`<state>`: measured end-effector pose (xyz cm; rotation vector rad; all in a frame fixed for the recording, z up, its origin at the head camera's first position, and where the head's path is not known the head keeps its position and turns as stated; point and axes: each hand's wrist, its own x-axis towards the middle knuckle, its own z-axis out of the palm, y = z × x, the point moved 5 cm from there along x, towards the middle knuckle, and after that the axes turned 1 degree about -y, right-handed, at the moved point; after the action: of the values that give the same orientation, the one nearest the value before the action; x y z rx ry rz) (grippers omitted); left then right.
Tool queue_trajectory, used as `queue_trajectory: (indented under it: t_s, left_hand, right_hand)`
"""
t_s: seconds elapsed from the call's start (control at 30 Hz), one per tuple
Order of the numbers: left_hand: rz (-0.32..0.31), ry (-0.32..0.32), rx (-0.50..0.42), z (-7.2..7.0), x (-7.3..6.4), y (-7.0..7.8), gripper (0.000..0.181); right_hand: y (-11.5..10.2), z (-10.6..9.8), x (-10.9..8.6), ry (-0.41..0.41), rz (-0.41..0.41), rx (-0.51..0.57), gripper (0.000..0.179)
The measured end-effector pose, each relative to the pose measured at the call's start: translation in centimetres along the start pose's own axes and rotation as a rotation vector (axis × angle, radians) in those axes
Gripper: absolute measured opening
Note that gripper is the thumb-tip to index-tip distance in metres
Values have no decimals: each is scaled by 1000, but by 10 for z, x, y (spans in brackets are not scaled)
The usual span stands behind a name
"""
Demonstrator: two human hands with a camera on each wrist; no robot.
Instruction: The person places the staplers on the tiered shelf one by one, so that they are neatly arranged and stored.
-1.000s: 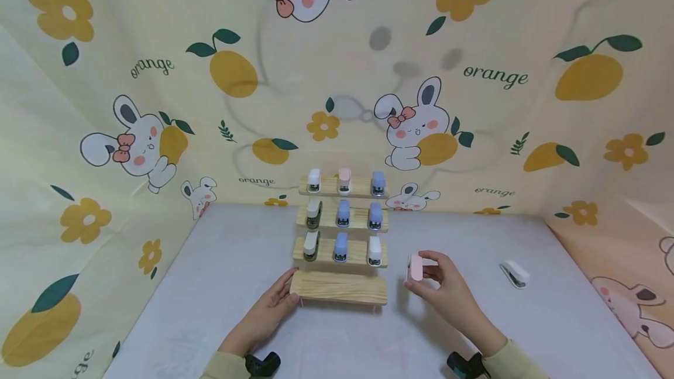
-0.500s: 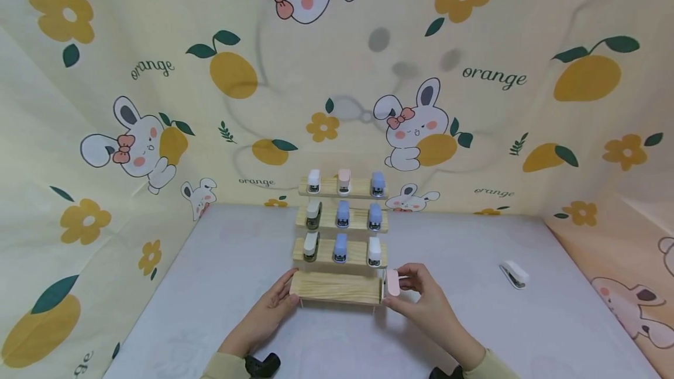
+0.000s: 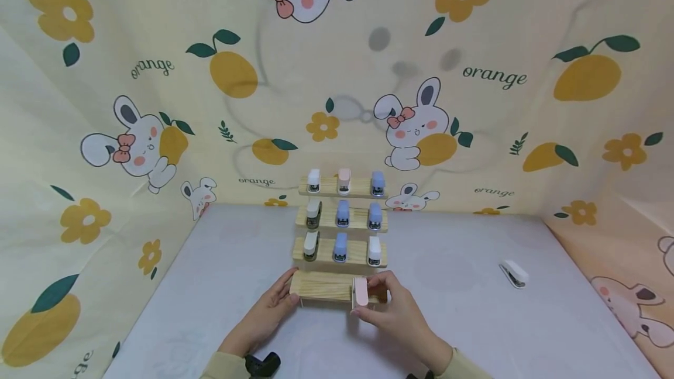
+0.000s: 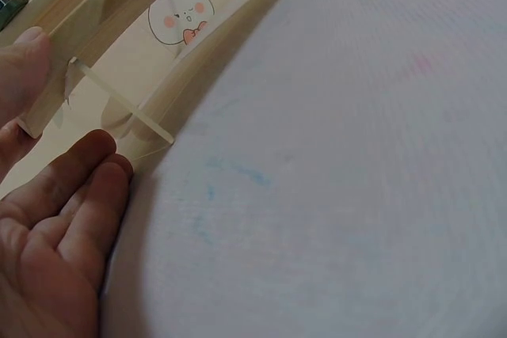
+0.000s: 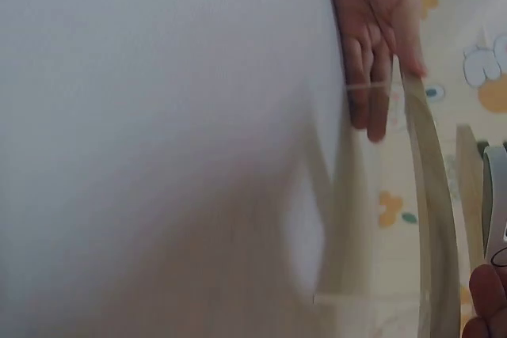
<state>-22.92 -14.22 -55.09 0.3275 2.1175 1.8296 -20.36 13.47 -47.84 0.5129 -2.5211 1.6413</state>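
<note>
A pink mini stapler is pinched between the thumb and fingers of my right hand, over the right half of the lowest board of a wooden tiered display rack. Whether the stapler touches the board cannot be told. My left hand holds that board's left end; in the left wrist view, the thumb and a finger pinch it while the other fingers lie extended below. In the right wrist view, fingertips of the right hand show at the lower right edge.
Mini staplers stand in rows on the upper tiers, among them a white one, a blue one and a pink one. Another white stapler lies on the tabletop at right. A patterned cloth hangs behind.
My right hand has carried the pink stapler leftward, from beside the rack to over its lowest board. The left hand has stayed at the board's left end.
</note>
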Motion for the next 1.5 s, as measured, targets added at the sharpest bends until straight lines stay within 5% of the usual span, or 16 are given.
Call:
queue_trajectory:
  t_s: [0.17,0.4,0.8,1.5]
  left_hand:
    - [-3,3,13,0,0,-1,73]
    - [-7,6,5,1,-2,2,70]
    - [-41,-1,-20,1,-4,3,66]
    - [-47,-30,-56,0,-4,4,68]
  right_hand:
    - [-3,19,7,-40,43,60,52]
    - [-8,40,17,0,55,-73,51]
    - [-16,74,38,32,23,-132,42]
    - [-21,96,52,140,13,-263,49]
